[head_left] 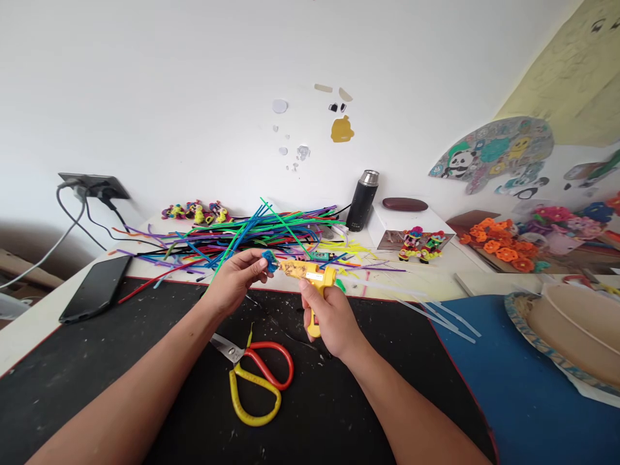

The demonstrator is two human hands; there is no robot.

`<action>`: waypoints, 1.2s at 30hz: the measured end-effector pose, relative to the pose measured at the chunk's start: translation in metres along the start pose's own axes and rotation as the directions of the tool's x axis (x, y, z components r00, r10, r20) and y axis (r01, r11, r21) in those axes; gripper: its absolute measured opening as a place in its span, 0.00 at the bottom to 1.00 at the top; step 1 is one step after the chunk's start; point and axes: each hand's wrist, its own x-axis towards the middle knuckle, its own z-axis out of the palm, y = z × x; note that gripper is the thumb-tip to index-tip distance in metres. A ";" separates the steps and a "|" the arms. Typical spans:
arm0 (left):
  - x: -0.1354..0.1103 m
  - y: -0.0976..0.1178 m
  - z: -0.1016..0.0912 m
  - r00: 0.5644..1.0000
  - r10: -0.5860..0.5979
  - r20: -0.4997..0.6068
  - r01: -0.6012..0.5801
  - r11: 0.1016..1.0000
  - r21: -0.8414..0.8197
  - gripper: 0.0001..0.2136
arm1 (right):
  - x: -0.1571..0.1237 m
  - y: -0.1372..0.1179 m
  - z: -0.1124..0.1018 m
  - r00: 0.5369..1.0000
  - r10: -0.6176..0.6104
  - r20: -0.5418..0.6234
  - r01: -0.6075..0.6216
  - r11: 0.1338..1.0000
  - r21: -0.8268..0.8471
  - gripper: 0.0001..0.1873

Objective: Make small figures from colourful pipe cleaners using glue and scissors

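Note:
Between the fingertips of my left hand is a small blue fuzzy piece, which looks like coiled pipe cleaner. My right hand is wrapped round the handle of a yellow glue gun. The gun's nozzle points left and meets the blue piece, or nearly so; whether they touch I cannot tell. A clear glue stick sticks out behind the gun. Below my hands, scissors with one red and one yellow handle lie on the black mat, their blades partly behind my left forearm.
Behind my hands lies a heap of coloured pipe cleaners. A phone rests at the left, and a black flask stands by a white box. Loose glue sticks and a round container are at the right.

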 end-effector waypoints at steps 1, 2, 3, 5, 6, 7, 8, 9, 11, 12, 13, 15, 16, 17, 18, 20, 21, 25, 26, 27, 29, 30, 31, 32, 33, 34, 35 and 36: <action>0.000 0.000 0.000 1.000 0.001 -0.002 -0.001 1.000 -0.002 0.18 | 0.000 0.000 -0.001 1.000 0.002 -0.007 -0.002 1.000 -0.002 0.35; 0.000 0.000 0.000 1.000 0.001 -0.003 -0.001 1.000 -0.005 0.18 | 0.000 0.000 -0.001 1.000 0.004 -0.015 -0.004 1.000 -0.002 0.35; 0.000 0.000 0.000 1.000 0.001 -0.005 -0.001 1.000 -0.008 0.18 | 0.001 0.000 -0.002 1.000 0.004 -0.022 -0.004 1.000 -0.002 0.36; 0.000 0.001 0.000 1.000 -0.002 -0.010 0.002 1.000 -0.012 0.19 | 0.001 0.000 -0.002 1.000 0.004 -0.024 -0.004 1.000 -0.002 0.36; 0.000 0.001 0.000 1.000 -0.003 -0.011 0.003 1.000 -0.013 0.19 | 0.000 0.000 -0.002 1.000 0.003 -0.019 -0.003 1.000 -0.002 0.36; 0.000 0.001 0.000 1.000 -0.005 -0.012 0.004 1.000 -0.015 0.18 | 0.000 0.001 -0.001 1.000 0.003 -0.012 -0.003 1.000 0.000 0.36; 0.000 0.001 0.000 1.000 -0.005 -0.013 0.004 1.000 -0.016 0.18 | 0.000 0.001 -0.001 1.000 0.003 -0.003 -0.003 1.000 0.001 0.36; 0.001 0.001 0.000 1.000 -0.005 -0.011 0.004 1.000 -0.018 0.18 | -0.001 0.001 0.000 1.000 0.003 0.004 -0.003 1.000 0.000 0.35; 0.001 0.001 -0.001 1.000 -0.005 -0.011 0.005 1.000 -0.025 0.18 | -0.001 0.002 0.000 1.000 0.002 0.006 -0.002 1.000 -0.001 0.35; 0.001 0.000 -0.001 1.000 -0.005 -0.014 0.005 1.000 -0.030 0.18 | -0.001 0.002 0.000 1.000 0.002 0.002 -0.002 1.000 -0.002 0.35; 0.001 0.000 -0.001 1.000 -0.006 -0.018 0.005 0.999 -0.034 0.18 | 0.000 0.002 -0.001 1.000 0.004 -0.006 -0.004 1.000 -0.002 0.35; 0.001 -0.001 -0.001 1.000 -0.006 -0.022 0.005 0.999 -0.042 0.19 | 0.000 0.001 -0.002 1.000 0.010 -0.020 -0.010 1.000 -0.003 0.36; 0.002 -0.001 -0.002 1.000 -0.005 -0.023 0.004 0.999 -0.045 0.18 | 0.001 0.001 -0.002 1.000 0.015 -0.025 -0.015 1.000 -0.004 0.36; 0.002 -0.002 -0.002 1.000 -0.005 -0.021 0.004 0.999 -0.048 0.19 | 0.001 0.001 -0.003 0.999 0.019 -0.027 -0.019 1.000 -0.006 0.36; 0.002 -0.002 -0.003 1.000 -0.006 -0.020 0.005 0.999 -0.051 0.19 | 0.001 0.001 -0.003 0.999 0.022 -0.025 -0.023 1.000 -0.008 0.36; 0.003 -0.003 -0.003 1.000 -0.007 -0.018 0.006 0.998 -0.056 0.19 | 0.001 0.001 -0.003 1.000 0.025 -0.015 -0.025 1.000 -0.008 0.35; 0.003 -0.003 -0.004 1.000 -0.007 -0.018 0.006 0.998 -0.060 0.19 | 0.001 0.001 -0.003 1.000 0.026 -0.009 -0.026 1.000 -0.009 0.35; 0.004 -0.004 -0.005 1.000 -0.007 -0.018 0.006 0.998 -0.066 0.19 | -0.001 0.000 -0.001 1.000 0.023 0.012 -0.023 1.000 -0.013 0.35; 0.004 -0.004 -0.006 1.000 -0.008 -0.018 0.006 0.998 -0.066 0.19 | -0.001 -0.001 -0.001 1.000 0.022 0.013 -0.022 1.000 -0.013 0.35; 0.004 -0.004 -0.006 1.000 -0.008 -0.019 0.006 0.998 -0.066 0.19 | -0.001 -0.001 -0.001 1.000 0.021 0.013 -0.021 1.000 -0.013 0.35; 0.004 -0.005 -0.007 1.000 -0.006 -0.019 0.004 0.998 -0.070 0.18 | 0.000 -0.002 -0.002 1.000 0.023 0.006 -0.023 1.000 -0.015 0.35; 0.004 -0.005 -0.007 1.000 -0.005 -0.018 0.004 0.997 -0.074 0.18 | 0.001 -0.002 -0.002 1.000 0.024 -0.002 -0.024 1.000 -0.015 0.35; 0.004 -0.006 -0.008 1.000 -0.004 -0.019 0.003 0.997 -0.079 0.18 | 0.001 -0.001 -0.003 1.000 0.026 -0.009 -0.026 1.000 -0.014 0.35; 0.004 -0.006 -0.008 1.000 -0.004 -0.019 0.003 0.997 -0.083 0.18 | 0.002 -0.001 -0.003 1.000 0.027 -0.015 -0.027 1.000 -0.012 0.35; 0.004 -0.006 -0.008 1.000 -0.004 -0.020 0.003 0.996 -0.087 0.18 | 0.002 -0.001 -0.003 0.999 0.028 -0.018 -0.028 1.000 -0.010 0.35; 0.005 -0.006 -0.008 1.000 -0.005 -0.020 0.003 0.996 -0.089 0.18 | 0.003 -0.001 -0.004 0.999 0.029 -0.018 -0.029 1.000 -0.007 0.35; 0.005 -0.006 -0.009 1.000 -0.006 -0.021 0.004 0.996 -0.092 0.18 | 0.003 0.000 -0.004 0.999 0.030 -0.016 -0.030 1.000 -0.005 0.35; 0.005 -0.006 -0.009 1.000 -0.007 -0.022 0.005 0.995 -0.095 0.18 | 0.003 0.000 -0.003 0.999 0.031 -0.008 -0.031 1.000 -0.003 0.35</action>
